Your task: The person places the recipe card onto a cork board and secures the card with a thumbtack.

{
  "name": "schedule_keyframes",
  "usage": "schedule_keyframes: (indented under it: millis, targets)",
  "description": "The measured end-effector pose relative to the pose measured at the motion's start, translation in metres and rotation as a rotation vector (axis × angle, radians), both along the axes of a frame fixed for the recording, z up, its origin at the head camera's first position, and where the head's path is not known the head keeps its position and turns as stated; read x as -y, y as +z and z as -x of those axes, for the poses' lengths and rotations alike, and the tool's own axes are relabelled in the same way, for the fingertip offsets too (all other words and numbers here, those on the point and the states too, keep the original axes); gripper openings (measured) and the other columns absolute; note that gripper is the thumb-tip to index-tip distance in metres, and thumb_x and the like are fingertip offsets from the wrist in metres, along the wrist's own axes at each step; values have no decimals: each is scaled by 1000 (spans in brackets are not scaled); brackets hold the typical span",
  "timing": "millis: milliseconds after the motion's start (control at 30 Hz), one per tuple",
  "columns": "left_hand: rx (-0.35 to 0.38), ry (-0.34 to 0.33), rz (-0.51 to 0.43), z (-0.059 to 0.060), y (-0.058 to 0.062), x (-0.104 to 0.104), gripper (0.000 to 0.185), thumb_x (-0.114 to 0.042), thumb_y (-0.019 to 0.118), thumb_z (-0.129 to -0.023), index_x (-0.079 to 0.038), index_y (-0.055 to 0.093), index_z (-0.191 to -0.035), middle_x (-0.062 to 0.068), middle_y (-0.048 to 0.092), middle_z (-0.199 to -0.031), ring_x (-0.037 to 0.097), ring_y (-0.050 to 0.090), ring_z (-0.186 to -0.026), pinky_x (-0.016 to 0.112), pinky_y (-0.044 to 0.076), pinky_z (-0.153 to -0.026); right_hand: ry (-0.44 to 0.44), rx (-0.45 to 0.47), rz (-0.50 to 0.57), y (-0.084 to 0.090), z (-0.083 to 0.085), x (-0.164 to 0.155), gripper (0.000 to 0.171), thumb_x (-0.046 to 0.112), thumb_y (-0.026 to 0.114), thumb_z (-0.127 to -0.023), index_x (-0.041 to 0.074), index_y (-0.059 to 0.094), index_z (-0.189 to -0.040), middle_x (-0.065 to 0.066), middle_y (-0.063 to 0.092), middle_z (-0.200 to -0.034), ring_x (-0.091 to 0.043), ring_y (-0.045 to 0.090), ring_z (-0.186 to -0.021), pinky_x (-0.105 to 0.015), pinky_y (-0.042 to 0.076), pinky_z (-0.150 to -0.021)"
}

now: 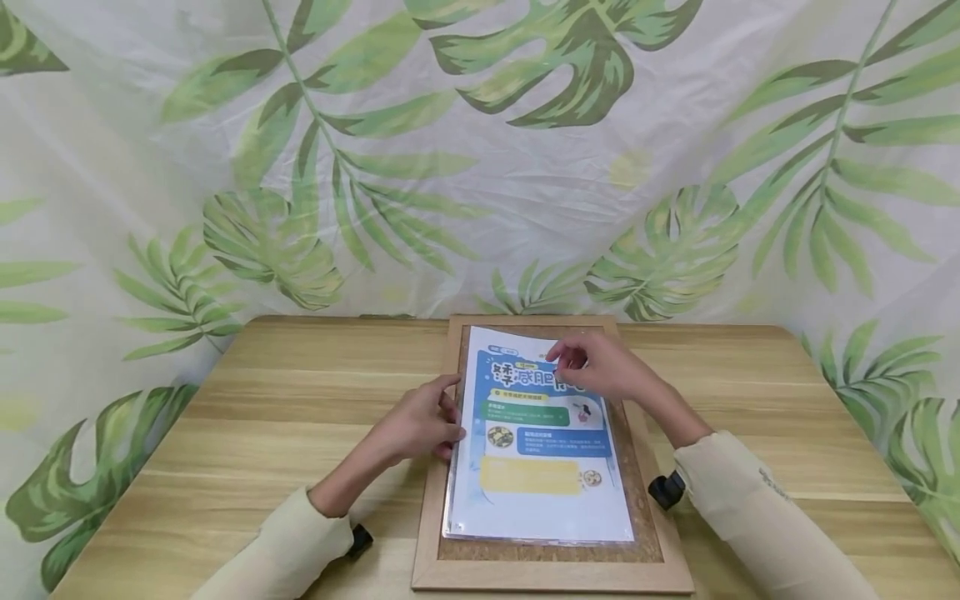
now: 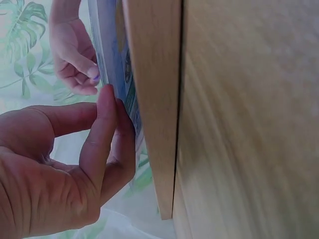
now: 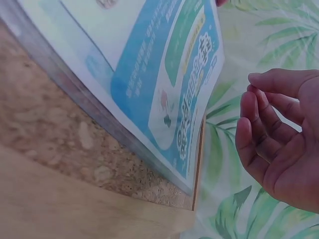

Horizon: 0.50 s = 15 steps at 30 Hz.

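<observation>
A cork board [image 1: 639, 500] in a light wooden frame [image 1: 431, 533] lies flat in the middle of the table. On it sits a stack of blue printed sheets [image 1: 540, 467] in clear plastic. My left hand [image 1: 450, 412] rests at the stack's left edge. In the left wrist view its fingertips [image 2: 107, 99] touch the sheets [image 2: 112, 59] with the thumb held apart. My right hand [image 1: 566, 358] hovers over the top of the sheets with curled fingers. The left wrist view shows it [image 2: 75, 55] pinching a small purple pin [image 2: 95, 76]. The pin is hidden in the right wrist view.
The wooden table [image 1: 262, 400] stretches bare to both sides of the board. A leaf-print cloth [image 1: 480, 150] hangs close behind and around it. Black wrist mounts [image 1: 666, 490] sit beside the frame.
</observation>
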<state>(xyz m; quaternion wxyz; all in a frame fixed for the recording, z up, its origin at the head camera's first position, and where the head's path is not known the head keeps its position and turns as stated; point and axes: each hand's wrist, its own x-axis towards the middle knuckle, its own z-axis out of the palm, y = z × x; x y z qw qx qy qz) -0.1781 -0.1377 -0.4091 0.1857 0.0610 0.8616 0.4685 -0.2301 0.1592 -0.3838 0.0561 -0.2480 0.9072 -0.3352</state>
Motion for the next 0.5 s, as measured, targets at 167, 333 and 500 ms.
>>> schedule_keyframes:
  millis: [167,333,500]
  targets:
    - [23,-2,-19,1,-2,0,87,9,72,-83,-9,28,-156,15,57,-99,23,64,-66,37,58,-56,-21,17,0,-1,8,0,22,11,72,-89,5,72,-110,0,65,-84,-17,57,-75,-29,50,-66]
    - [38,-28,-29,2,-4,-2,88,10,71,-84,-7,24,-157,15,58,-96,23,64,-67,37,59,-56,-5,8,-12,-3,15,2,23,11,72,-89,5,72,-111,1,66,-84,-16,60,-78,-31,51,-71]
    - [35,-40,-10,3,-5,-3,89,9,71,-84,-7,24,-157,14,58,-93,23,64,-66,37,58,-56,-6,22,8,-9,26,7,23,12,73,-89,6,72,-111,1,66,-84,-16,60,-77,-32,50,-71]
